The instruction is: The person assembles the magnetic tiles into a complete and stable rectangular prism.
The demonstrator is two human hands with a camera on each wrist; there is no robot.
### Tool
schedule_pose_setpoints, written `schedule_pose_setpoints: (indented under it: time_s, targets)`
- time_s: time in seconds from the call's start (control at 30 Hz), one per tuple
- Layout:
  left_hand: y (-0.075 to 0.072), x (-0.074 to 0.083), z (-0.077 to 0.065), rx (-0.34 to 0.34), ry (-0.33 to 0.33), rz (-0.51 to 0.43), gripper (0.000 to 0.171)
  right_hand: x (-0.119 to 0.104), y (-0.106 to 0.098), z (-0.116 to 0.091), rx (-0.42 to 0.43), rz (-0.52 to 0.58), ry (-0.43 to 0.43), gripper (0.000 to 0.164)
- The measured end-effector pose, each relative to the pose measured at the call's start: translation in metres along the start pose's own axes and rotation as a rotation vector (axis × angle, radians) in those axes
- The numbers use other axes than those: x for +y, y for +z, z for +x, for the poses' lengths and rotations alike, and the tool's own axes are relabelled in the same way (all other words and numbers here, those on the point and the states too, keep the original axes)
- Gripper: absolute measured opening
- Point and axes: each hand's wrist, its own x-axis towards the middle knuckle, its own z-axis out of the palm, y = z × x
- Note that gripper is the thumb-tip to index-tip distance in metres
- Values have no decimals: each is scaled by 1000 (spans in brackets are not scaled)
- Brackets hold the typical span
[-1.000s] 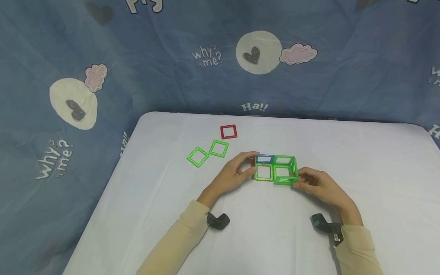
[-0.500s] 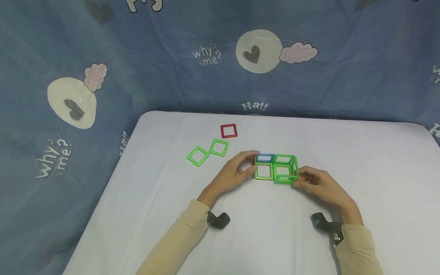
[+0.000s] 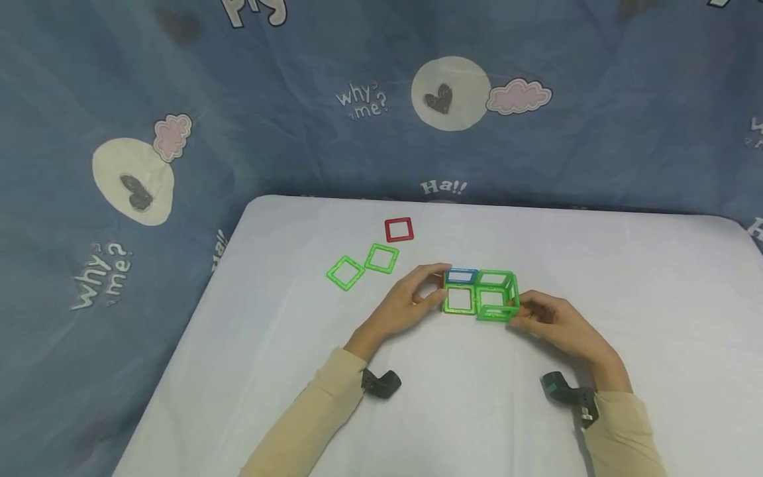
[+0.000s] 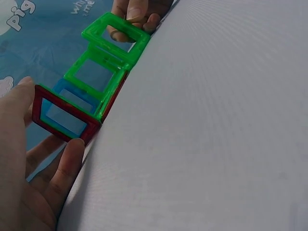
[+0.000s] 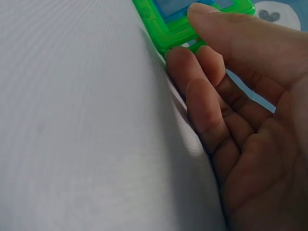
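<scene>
Square magnetic tiles, mostly green, are joined into a two-part structure (image 3: 476, 299) on the white table. A blue tile (image 3: 461, 270) stands along the back of its left half. My left hand (image 3: 395, 306) grips the left end, where the left wrist view shows an upright red tile (image 4: 67, 104) between thumb and fingers. At the right end my right hand (image 3: 558, 326) pinches a green tile (image 5: 169, 36). In the right wrist view its thumb lies over the frame and the other fingers curl beneath and behind, partly hidden.
Left of the structure, two loose green tiles (image 3: 381, 269) lie flat with corners nearly meeting. A single red tile (image 3: 399, 240) lies behind them. A blue printed cloth (image 3: 298, 119) hangs beyond the far edge of the table (image 3: 453, 411).
</scene>
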Motion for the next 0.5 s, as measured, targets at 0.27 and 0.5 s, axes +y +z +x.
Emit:
schedule_pose_setpoints:
  time_s: [0.27,0.5]
  targets:
    - [-1,4,1,77,3,-35,40,1,-2,-2,-15,15,-12,26]
    - [-9,5,6,196,12,66,29,3,-2,-3,-25,5,-31,28]
